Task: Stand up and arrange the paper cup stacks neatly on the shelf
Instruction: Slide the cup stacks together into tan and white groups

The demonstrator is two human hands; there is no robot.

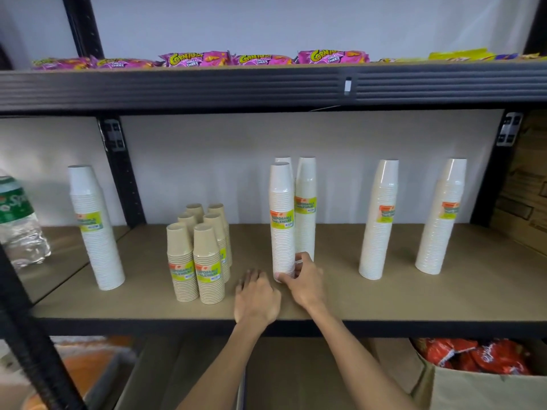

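My right hand (pixel 305 281) grips base of tall white cup stack (pixel 281 220): thumb on near side, fingers curled round right side. Stack upright at mid-shelf, against second tall stack (pixel 306 202) behind it to right. My left hand (pixel 257 294) lies palm down on shelf board (pixel 384 300) just left of gripped stack, fingers loosely spread, holding nothing. Short brown cup stacks (pixel 195 261) clustered further left. Lone white stack (pixel 96 232) at left end. Two cream stacks (pixel 379 223) at right, well apart. All upright.
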